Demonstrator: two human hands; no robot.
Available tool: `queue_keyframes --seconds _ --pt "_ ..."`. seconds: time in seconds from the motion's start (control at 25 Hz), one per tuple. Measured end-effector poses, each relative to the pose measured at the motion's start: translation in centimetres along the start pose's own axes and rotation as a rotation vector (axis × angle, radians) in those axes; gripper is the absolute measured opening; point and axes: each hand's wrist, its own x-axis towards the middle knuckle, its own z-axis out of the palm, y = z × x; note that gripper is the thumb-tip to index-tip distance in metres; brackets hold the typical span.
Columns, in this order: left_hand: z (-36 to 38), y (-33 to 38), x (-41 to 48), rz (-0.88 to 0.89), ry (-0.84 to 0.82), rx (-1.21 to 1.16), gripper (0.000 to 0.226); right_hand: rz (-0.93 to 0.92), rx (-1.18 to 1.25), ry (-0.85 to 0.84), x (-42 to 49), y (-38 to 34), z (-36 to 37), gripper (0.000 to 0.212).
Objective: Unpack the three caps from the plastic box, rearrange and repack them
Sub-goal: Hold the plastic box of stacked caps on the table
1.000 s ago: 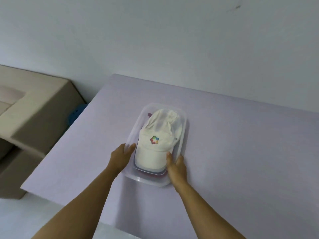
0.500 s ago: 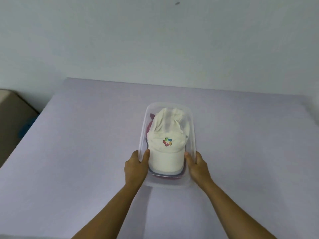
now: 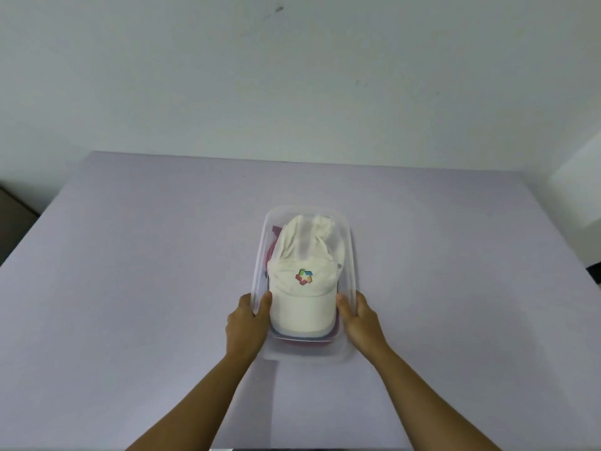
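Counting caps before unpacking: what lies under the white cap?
Under the white cap, red fabric shows at the left side and near end of the plastic box, with a bluish edge between. How many caps that makes is covered.

1. The white cap point(image 3: 302, 307) covers whatever lies under it in the plastic box point(image 3: 353, 255). Only slivers of a red cap point(image 3: 275, 230) show beside the crown and below the brim. Whether another cap lies between them cannot be told.
2. The coloured badge point(image 3: 304, 277) on the white cap is too small to read.
3. The lower picture edge cuts off both forearms. The palms of the left hand point(image 3: 242, 323) and right hand point(image 3: 362, 323), which grip the box's sides, are hidden.
4. The worktop point(image 3: 130, 288) runs out of view on the left, on the right and below.
5. A dark object point(image 3: 13, 213) at the left edge is cut off, and what it is cannot be told.
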Motion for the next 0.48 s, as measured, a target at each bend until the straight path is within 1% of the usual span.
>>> queue_keyframes --seconds 0.12,0.16,0.24,0.32,0.4,0.48 --pt "0.0 0.2 -0.3 -0.031 -0.054 -0.071 0.058 -0.001 -0.003 -0.002 0.1 0.3 -0.1 0.061" --pt "0.1 0.0 -0.4 -0.047 -0.049 -0.071 0.061 -0.003 -0.008 -0.006 0.2 0.4 -0.1 0.061" --pt "0.2 -0.6 -0.8 -0.078 0.033 0.007 0.063 0.001 -0.015 -0.01 0.4 0.4 0.0 0.063" --pt "0.2 -1.0 -1.5 -0.121 0.116 0.028 0.056 0.011 -0.018 -0.005 0.6 0.6 0.0 0.064" --pt "0.1 -1.2 -1.9 -0.188 0.113 -0.021 0.052 0.02 -0.022 -0.001 0.8 0.7 0.1 0.063" --pt "0.1 -1.3 -1.8 -0.249 0.099 -0.058 0.052 0.037 -0.018 -0.005 0.8 0.6 0.1 0.064"
